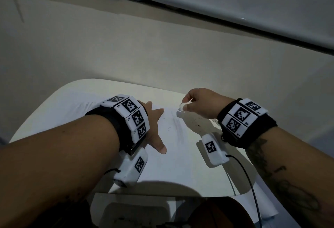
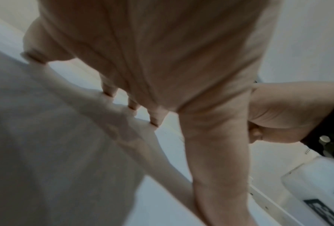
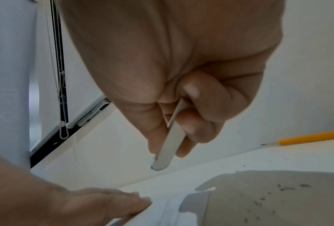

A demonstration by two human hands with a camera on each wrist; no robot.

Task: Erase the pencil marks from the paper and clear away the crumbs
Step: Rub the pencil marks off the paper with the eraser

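Now | left hand (image 1: pixel 153 128) fingers splayed on paper (image 1: pixel 173 161) | right hand (image 1: pixel 200 103) fingers pinch eraser (image 3: pixel 167 146)

Plain room, small white table (image 1: pixel 54 105), window blind with bead chain (image 3: pixel 61 99)

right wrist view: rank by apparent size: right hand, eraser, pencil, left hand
1. right hand, nearest the lens, so inflated
2. left hand, partly cut off by the frame edge
3. eraser and pencil: similar; eraser partly hidden in the grip, pencil cropped at the frame edge, so unranked
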